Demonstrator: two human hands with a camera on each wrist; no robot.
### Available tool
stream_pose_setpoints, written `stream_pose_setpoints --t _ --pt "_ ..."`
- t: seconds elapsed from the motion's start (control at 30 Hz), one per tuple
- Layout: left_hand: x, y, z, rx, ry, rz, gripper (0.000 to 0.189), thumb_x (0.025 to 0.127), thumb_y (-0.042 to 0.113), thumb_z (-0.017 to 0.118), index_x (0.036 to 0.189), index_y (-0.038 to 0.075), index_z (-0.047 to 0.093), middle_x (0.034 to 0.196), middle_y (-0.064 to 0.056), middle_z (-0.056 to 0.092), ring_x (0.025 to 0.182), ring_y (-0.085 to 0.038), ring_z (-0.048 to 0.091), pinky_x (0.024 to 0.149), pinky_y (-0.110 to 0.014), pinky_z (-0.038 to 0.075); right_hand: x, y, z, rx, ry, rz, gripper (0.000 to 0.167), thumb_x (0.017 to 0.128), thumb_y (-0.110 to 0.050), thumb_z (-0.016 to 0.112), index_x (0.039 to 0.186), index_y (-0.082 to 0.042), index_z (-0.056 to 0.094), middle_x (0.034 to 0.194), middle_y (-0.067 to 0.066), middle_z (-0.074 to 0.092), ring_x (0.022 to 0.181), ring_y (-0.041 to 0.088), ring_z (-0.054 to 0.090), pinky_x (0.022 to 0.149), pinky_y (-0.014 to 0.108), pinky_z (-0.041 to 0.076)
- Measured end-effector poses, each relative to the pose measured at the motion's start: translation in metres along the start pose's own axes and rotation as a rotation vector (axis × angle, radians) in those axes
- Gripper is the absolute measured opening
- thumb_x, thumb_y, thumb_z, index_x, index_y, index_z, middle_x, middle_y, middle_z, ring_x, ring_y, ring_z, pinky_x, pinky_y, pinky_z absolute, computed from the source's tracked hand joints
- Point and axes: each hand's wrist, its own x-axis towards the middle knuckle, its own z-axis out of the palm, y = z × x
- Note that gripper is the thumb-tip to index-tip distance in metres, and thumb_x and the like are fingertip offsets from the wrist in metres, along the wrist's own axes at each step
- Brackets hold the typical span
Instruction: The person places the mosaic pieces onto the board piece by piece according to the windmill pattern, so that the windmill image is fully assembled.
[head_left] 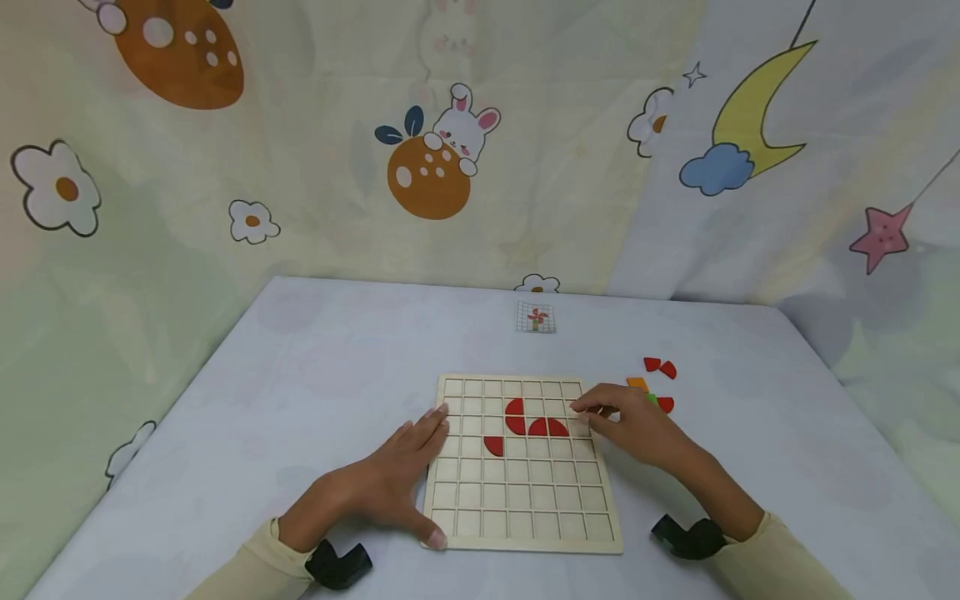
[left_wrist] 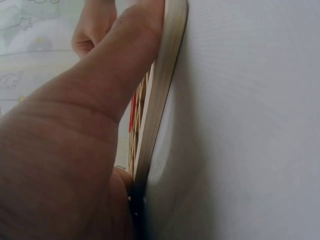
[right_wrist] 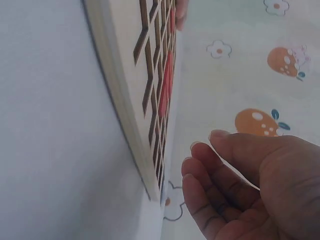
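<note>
**Board Braced, Loose Pieces Within Reach**

We locate the gridded board [head_left: 525, 547] flat on the white tabletop [head_left: 300, 400], between both hands. The left hand [head_left: 397, 473] lies along its left edge, fingers straight and thumb at the near corner, presumably to prevent sliding. The right hand [head_left: 639, 425] is poised at the right edge; its thumb and fingertips curve toward each other but stand apart, with nothing visible between them. We judge that the loose red pieces [head_left: 668, 369], orange piece [head_left: 637, 383] and green piece [head_left: 652, 400] sit rightward for easy pickup, and the printed card [head_left: 536, 317] beyond the far edge for reference.

The board appears to be pale wood, with thin ribs dividing square compartments. The seated red pieces [head_left: 494, 446] are flat quarter discs; two adjoining pairs form half-discs.
</note>
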Motion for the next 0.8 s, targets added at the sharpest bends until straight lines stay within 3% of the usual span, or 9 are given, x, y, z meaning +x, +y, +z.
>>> stream_pose_setpoints --t 0.23,0.5,0.8 --pt "0.0 -0.001 0.001 -0.006 0.004 0.001 0.138 0.059 0.081 0.07 0.157 0.006 0.007 0.163 -0.002 -0.009 0.147 -0.019 -0.007 0.116 -0.047 0.003 -0.011 0.014 -0.014 -0.036 0.067 0.04 0.022 0.086 0.0 0.072 0.107 -0.008 0.074 0.1 -0.002 0.068 0.082 0.013 0.061 0.069 0.025 0.054" --pt "0.001 0.0 -0.001 0.017 0.0 -0.023 0.138 0.058 0.081 0.07 0.157 0.009 0.007 0.163 -0.001 -0.01 0.147 -0.018 -0.008 0.117 -0.047 0.003 -0.02 0.048 -0.05 -0.113 0.178 0.05 0.026 0.084 0.005 0.071 0.109 -0.003 0.072 0.101 0.008 0.071 0.084 0.022 0.065 0.066 0.023 0.053" --pt "0.0 0.0 0.0 0.004 -0.004 -0.005 0.138 0.059 0.081 0.07 0.157 0.007 0.006 0.163 -0.001 -0.01 0.147 -0.018 -0.008 0.117 -0.046 0.002 -0.034 0.075 -0.064 -0.164 0.179 0.089 0.026 0.085 -0.002 0.073 0.111 -0.002 0.07 0.104 0.012 0.068 0.088 0.03 0.063 0.07 0.017 0.051"
